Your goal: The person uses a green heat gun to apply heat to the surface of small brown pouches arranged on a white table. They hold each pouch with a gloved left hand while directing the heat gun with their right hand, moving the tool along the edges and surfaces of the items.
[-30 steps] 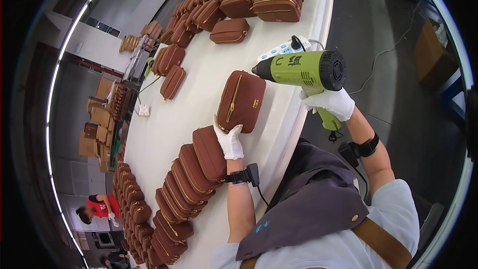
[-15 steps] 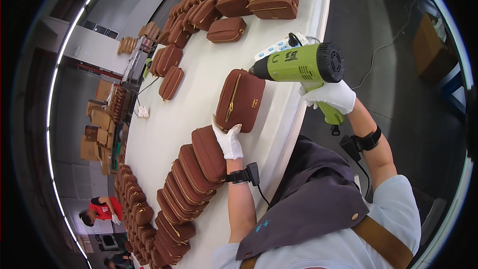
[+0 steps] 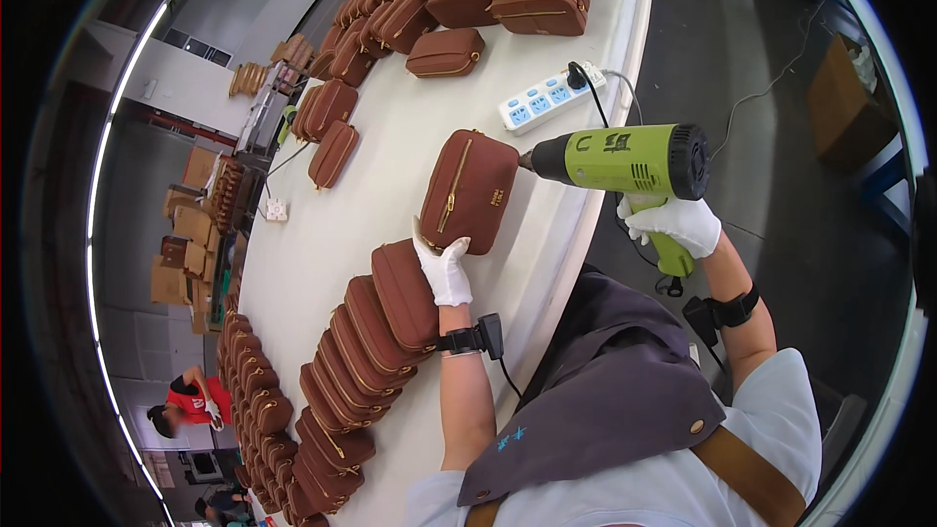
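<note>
In a white glove, my left hand [image 3: 445, 270] grips the lower end of a brown zippered bag [image 3: 485, 197], which stands on the white table with its gold zip facing left. My gloved right hand [image 3: 683, 224] is wrapped round the handle of a green heat gun [image 3: 625, 160]. The gun's dark nozzle points left, close to the bag's upper right side; whether they touch I cannot tell. Beside my left wrist, a row of similar brown bags [image 3: 404, 295] leans together along the table.
A white power strip [image 3: 553, 98] with a black plug lies beyond the heat gun. More brown bags [image 3: 542, 7] are stacked at the table's far end. A person in red [image 3: 200, 398] works at the left. A cardboard box [image 3: 847, 102] stands on the floor at right.
The heat gun has moved right and nearer to me, from over the bag's top corner to beside its right side. This uncovers the power strip. My left hand keeps its hold.
</note>
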Demonstrator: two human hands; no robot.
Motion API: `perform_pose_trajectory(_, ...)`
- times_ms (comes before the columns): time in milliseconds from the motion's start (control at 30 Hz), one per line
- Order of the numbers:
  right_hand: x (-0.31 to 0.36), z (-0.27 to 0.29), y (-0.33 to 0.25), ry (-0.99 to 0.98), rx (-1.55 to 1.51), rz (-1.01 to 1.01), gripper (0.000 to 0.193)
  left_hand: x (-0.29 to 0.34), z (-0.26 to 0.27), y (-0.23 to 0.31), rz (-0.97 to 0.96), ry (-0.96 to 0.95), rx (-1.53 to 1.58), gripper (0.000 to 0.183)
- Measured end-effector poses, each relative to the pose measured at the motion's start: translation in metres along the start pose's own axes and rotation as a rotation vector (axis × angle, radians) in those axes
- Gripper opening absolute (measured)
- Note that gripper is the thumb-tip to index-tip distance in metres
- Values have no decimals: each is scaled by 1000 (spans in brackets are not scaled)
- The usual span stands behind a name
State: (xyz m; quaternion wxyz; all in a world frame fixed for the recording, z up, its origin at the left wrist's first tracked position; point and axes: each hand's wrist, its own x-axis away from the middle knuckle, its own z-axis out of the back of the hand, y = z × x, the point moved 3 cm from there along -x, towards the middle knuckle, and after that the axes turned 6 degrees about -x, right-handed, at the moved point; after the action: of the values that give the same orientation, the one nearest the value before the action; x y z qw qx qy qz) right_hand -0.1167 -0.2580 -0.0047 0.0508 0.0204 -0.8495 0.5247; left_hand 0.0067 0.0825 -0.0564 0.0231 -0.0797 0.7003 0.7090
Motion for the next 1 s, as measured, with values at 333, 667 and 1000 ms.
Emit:
perform_pose_trajectory(333, 12, -6, 11, -38, -3, -100, 23, 2, -4, 5, 46, 9, 42, 88)
perform_pose_trajectory(667, 44, -24, 42, -265, 214, 145, 34, 2, -5, 5, 84, 2, 81, 87)
perform_pose_trajectory(1000, 53, -24, 51, -150, -4, -66, 31, 0, -4, -1, 99, 45, -31, 81)
